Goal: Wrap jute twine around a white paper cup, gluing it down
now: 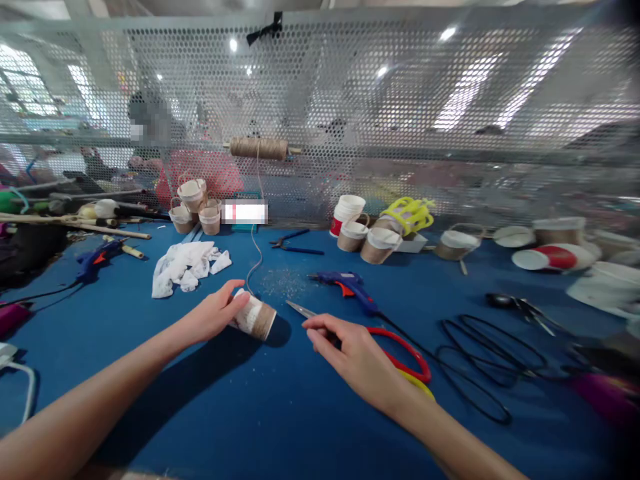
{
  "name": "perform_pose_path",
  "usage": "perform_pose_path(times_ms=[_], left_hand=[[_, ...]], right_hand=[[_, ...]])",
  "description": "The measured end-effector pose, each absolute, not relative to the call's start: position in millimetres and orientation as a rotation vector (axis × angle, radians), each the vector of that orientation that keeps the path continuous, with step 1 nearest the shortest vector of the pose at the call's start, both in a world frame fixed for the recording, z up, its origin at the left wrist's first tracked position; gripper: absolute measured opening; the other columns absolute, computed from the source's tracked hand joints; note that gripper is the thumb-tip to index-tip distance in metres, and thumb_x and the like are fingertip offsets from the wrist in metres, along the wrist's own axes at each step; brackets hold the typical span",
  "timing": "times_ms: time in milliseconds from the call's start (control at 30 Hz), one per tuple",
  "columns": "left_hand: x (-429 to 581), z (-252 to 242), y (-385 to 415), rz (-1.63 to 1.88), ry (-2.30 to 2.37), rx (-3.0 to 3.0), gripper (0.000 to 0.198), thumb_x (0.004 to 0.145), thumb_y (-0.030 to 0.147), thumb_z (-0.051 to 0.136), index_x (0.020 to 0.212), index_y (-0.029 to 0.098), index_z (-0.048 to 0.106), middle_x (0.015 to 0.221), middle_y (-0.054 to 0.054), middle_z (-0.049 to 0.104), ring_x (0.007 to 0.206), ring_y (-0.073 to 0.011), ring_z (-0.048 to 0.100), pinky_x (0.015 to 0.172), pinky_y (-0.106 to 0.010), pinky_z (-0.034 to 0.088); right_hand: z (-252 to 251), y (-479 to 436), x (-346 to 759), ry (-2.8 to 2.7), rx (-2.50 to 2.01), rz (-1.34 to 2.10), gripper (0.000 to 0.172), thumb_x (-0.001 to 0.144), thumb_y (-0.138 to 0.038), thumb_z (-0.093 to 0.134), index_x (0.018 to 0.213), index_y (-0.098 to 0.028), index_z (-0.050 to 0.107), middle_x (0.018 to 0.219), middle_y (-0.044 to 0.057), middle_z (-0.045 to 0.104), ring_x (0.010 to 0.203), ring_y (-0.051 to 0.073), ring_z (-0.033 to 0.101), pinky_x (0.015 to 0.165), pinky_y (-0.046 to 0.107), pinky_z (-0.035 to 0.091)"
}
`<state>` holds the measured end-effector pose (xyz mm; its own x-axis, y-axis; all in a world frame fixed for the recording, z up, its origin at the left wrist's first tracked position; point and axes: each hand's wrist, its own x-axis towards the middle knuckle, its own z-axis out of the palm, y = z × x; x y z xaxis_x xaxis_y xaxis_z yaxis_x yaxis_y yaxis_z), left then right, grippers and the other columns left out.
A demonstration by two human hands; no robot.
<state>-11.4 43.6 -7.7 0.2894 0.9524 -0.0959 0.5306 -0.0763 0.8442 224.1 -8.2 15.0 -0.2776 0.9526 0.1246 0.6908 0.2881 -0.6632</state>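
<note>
Right hand and left hand both grasp: one holds red-and-yellow-handled scissors, blades pointing toward ten o'clock, the other a tilted white cup banded with twine, at its three o'clock and the right hand's ten. Both forearms are cut off at the edges of view, the scissors' middle is hidden by the right hand, several left fingers disappear behind the cup, and where the twine strand ends there is hard to make out.

cup: white, brown twine band, tilted | scissors: red-yellow handles, tip near cup
</note>
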Motion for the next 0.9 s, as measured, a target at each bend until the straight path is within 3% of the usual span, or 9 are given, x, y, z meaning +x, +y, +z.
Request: perform_pose_path(times_ms=[200, 267, 367, 467, 667, 800, 900], left_hand=[[-17.2, 10.2, 52.4, 0.534, 1.420, 1.922, 0.054, 0.080, 0.053, 0.041, 0.117, 0.015, 0.051, 0.107, -0.014, 0.062, 0.095, -0.0289, 0.057, 0.080, -0.037, 0.041], [-18.2, 13.7, 55.7, 0.541, 1.489, 2.002, 0.052, 0.080, 0.052, 0.040, 0.115, 0.015, 0.052, 0.097, -0.012, 0.065, 0.089, -0.0278, 0.059, 0.076, -0.035, 0.041], [-20.6, 9.7, 59.4, 0.616, 1.501, 2.023, 0.048, 0.083, 0.048, 0.036, 0.110, 0.013, 0.053, 0.065, -0.003, 0.060, 0.066, -0.0226, 0.058, 0.061, -0.031, 0.040], [-22.8, -4.1, 60.2, 0.897, 1.464, 1.834, 0.039, 0.082, 0.042, 0.040, 0.103, 0.013, 0.055, 0.066, -0.002, 0.058, 0.063, -0.0187, 0.055, 0.059, -0.028, 0.040], [-21.6, -17.6, 56.7, 0.890, 1.434, 1.759, 0.031, 0.081, 0.042, 0.042, 0.076, 0.015, 0.057, 0.062, 0.000, 0.057, 0.057, -0.0147, 0.050, 0.055, -0.025, 0.038], [-23.1, -13.9, 54.6, 0.902, 1.470, 1.710, 0.032, 0.081, 0.046, 0.042, 0.069, 0.017, 0.049, 0.051, 0.004, 0.047, 0.047, -0.0122, 0.042, 0.048, -0.023, 0.032], [-24.6, -12.7, 54.2, 0.895, 1.491, 1.706, 0.034, 0.080, 0.047, 0.043, 0.063, 0.018, 0.046, 0.050, 0.005, 0.044, 0.047, -0.0114, 0.039, 0.048, -0.023, 0.030]], right_hand=[[23.7, -9.9, 222.3, -2.143, -1.456, 0.656, 0.018, 0.082, -0.020, 0.044, 0.083, -0.019, 0.062, 0.080, 0.003, 0.068, 0.068, 0.015, 0.061, 0.062, 0.027, 0.046], [28.9, -13.4, 220.5, -2.207, -1.467, 0.666, 0.018, 0.082, -0.017, 0.043, 0.082, -0.019, 0.061, 0.079, 0.003, 0.067, 0.068, 0.015, 0.061, 0.062, 0.026, 0.045], [34.2, -17.0, 217.6, -2.289, -1.511, 0.728, 0.020, 0.084, -0.017, 0.040, 0.079, -0.019, 0.060, 0.066, 0.001, 0.063, 0.060, 0.014, 0.058, 0.058, 0.025, 0.043], [32.6, -15.7, 214.9, -2.292, -1.562, 0.749, 0.021, 0.086, -0.018, 0.037, 0.081, -0.019, 0.057, 0.060, 0.000, 0.059, 0.055, 0.013, 0.054, 0.055, 0.024, 0.040], [25.5, -5.5, 211.6, -2.220, -1.580, 0.773, 0.033, 0.090, -0.029, 0.031, 0.068, -0.019, 0.053, 0.056, -0.001, 0.058, 0.051, 0.011, 0.051, 0.051, 0.023, 0.038], [32.4, 11.0, 226.7, -2.192, -1.671, 0.554, 0.030, 0.088, -0.035, 0.036, 0.067, -0.020, 0.051, 0.059, 0.000, 0.060, 0.052, 0.012, 0.053, 0.049, 0.023, 0.038], [38.3, 30.6, 248.5, -2.090, -1.834, 0.262, 0.024, 0.086, -0.035, 0.039, 0.072, -0.021, 0.053, 0.068, 0.001, 0.064, 0.060, 0.015, 0.059, 0.057, 0.025, 0.042]])
